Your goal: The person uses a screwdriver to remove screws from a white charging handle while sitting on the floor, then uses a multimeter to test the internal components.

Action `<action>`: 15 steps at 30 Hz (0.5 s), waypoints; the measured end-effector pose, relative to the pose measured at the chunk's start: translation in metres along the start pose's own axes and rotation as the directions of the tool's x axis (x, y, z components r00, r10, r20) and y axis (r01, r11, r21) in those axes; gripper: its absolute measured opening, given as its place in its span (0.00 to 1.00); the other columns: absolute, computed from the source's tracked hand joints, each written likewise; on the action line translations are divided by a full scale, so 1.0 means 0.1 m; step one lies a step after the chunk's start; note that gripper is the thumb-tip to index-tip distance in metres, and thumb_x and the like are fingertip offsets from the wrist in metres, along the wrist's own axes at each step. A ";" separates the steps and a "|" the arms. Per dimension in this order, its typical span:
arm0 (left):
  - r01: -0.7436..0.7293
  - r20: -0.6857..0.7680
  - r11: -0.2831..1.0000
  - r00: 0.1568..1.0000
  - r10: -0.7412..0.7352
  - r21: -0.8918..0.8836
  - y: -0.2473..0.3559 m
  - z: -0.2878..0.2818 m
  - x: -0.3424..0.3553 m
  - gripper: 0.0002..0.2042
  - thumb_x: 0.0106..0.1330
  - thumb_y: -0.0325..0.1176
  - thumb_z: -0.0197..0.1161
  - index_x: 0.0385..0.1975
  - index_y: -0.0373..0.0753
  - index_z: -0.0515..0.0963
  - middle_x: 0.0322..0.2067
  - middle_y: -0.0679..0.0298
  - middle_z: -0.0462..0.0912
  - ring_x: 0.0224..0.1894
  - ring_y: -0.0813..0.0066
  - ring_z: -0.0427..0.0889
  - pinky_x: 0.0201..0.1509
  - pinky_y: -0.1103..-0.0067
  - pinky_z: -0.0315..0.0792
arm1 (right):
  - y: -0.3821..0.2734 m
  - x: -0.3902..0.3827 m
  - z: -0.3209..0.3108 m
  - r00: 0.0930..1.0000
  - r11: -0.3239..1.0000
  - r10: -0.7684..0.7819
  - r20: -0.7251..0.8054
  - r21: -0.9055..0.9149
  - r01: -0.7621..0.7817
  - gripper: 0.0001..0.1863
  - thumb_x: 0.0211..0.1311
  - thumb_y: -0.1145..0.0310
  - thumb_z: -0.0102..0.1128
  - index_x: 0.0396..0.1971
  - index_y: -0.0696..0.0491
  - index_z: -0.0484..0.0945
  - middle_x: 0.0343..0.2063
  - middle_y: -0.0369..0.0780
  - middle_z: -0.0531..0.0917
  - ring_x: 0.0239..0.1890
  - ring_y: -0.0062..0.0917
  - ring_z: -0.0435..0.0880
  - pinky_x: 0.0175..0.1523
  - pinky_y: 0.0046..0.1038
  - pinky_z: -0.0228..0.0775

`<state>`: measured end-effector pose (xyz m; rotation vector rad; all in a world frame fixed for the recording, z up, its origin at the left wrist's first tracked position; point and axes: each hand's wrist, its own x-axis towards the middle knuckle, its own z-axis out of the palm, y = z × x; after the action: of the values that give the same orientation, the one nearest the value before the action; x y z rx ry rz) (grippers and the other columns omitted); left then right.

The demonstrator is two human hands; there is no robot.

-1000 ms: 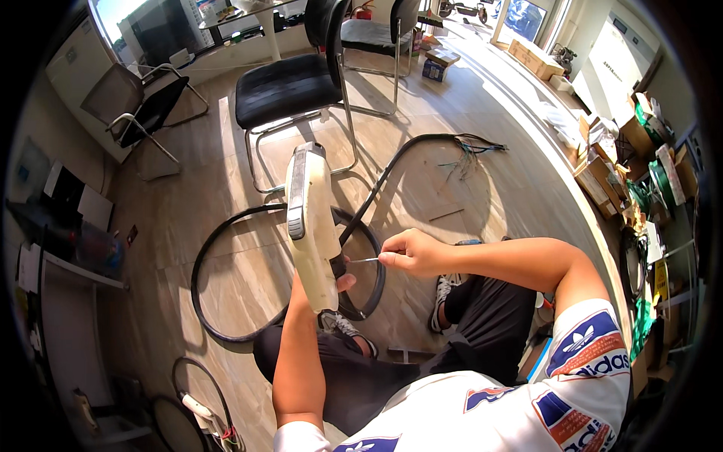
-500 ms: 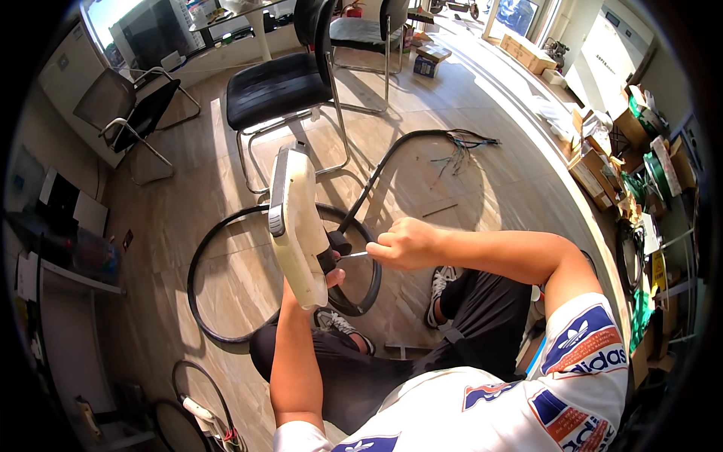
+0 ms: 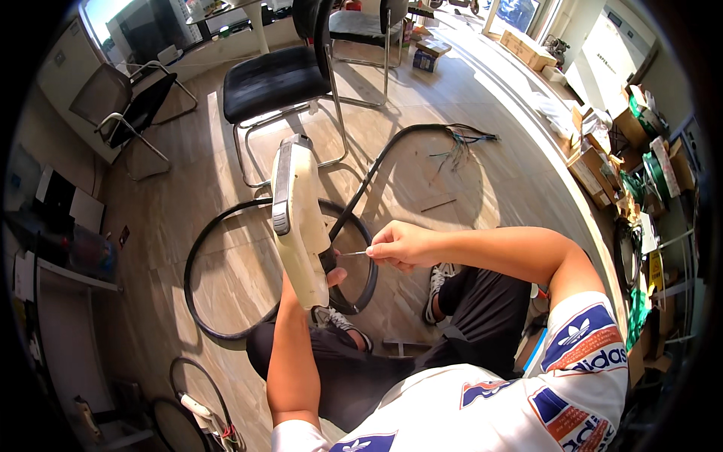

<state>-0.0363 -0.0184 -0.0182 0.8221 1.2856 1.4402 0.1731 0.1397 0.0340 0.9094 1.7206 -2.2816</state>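
My left hand point(image 3: 337, 277) grips a cream charging gun point(image 3: 301, 218) with a grey back strip, held upright above the floor. The gun's body hides most of those fingers; the thumb shows beside a black part point(image 3: 327, 261) on its right side. Pinched in my right hand point(image 3: 405, 245) is a thin metal rod point(image 3: 352, 254), which points left to that black part. Whether its tip touches the part I cannot tell. Under the gun a thick black cable point(image 3: 422, 127) lies looped on the floor, its far end split into several thin coloured wires point(image 3: 459, 147).
A black chair point(image 3: 275, 83) stands just beyond the gun, with a grey-backed chair point(image 3: 120, 105) at far left. Another cream gun point(image 3: 197, 407) with loose wires lies at lower left. Cardboard boxes and green spools point(image 3: 660, 175) line the right side. A thin stick point(image 3: 437, 205) lies on the floor.
My right hand has turned a little, its fingers less curled, with the rod still pinched. A round black piece beside the gun no longer shows. The whole view has shifted slightly.
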 end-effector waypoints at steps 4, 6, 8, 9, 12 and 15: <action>-0.007 -0.036 0.995 0.999 0.003 -0.096 0.02 0.10 -0.01 0.28 0.45 0.21 0.80 0.49 0.35 0.77 0.39 0.62 0.82 0.34 0.72 0.82 0.34 0.76 0.79 | 0.01 0.01 -0.01 0.872 0.741 -0.489 -0.031 -0.542 0.396 0.09 0.65 0.66 0.61 0.29 0.56 0.80 0.12 0.35 0.72 0.13 0.19 0.67 0.20 0.26 0.57; -0.013 -0.061 0.993 0.998 0.006 -0.118 0.08 0.13 0.00 0.29 0.45 0.21 0.81 0.49 0.34 0.76 0.40 0.60 0.81 0.31 0.71 0.82 0.33 0.75 0.80 | 0.01 0.03 -0.02 0.598 0.195 -0.785 0.162 -0.852 0.487 0.04 0.60 0.69 0.63 0.29 0.52 0.79 0.14 0.36 0.74 0.17 0.24 0.77 0.25 0.29 0.68; -0.057 -0.057 0.988 0.997 0.050 -0.141 0.12 0.15 -0.02 0.29 0.46 0.21 0.80 0.50 0.34 0.76 0.40 0.60 0.82 0.31 0.71 0.82 0.33 0.75 0.80 | 0.01 0.02 -0.05 0.536 -0.214 -0.759 0.370 -0.919 0.332 0.06 0.60 0.68 0.63 0.27 0.51 0.77 0.14 0.35 0.73 0.19 0.27 0.79 0.26 0.30 0.71; -0.079 -0.056 0.985 0.996 0.071 -0.153 0.13 0.15 -0.01 0.28 0.46 0.21 0.80 0.50 0.34 0.76 0.40 0.60 0.82 0.31 0.71 0.83 0.32 0.76 0.80 | 0.01 0.03 -0.06 0.522 -0.409 -0.712 0.469 -0.882 0.234 0.07 0.60 0.67 0.64 0.26 0.51 0.76 0.14 0.34 0.73 0.20 0.29 0.80 0.27 0.31 0.72; -0.059 -0.042 0.981 0.998 0.051 -0.186 0.12 0.15 -0.03 0.29 0.46 0.19 0.80 0.50 0.34 0.76 0.41 0.59 0.82 0.32 0.72 0.83 0.32 0.76 0.80 | 0.04 0.06 -0.05 0.522 -0.316 -0.741 0.423 -0.905 0.285 0.12 0.62 0.65 0.64 0.22 0.50 0.73 0.14 0.35 0.72 0.16 0.33 0.78 0.24 0.34 0.72; -0.036 -0.033 0.984 0.999 0.031 -0.175 0.03 0.08 -0.02 0.29 0.46 0.19 0.80 0.51 0.34 0.76 0.42 0.59 0.82 0.32 0.72 0.83 0.33 0.77 0.81 | 0.10 0.08 -0.03 0.545 -0.125 -0.773 0.323 -0.921 0.368 0.13 0.64 0.65 0.62 0.21 0.52 0.72 0.14 0.37 0.74 0.15 0.37 0.77 0.23 0.36 0.70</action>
<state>-0.0292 -0.0176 -0.0132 0.7091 1.1526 1.5737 0.1725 0.1411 0.0206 0.0817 3.5297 -0.4413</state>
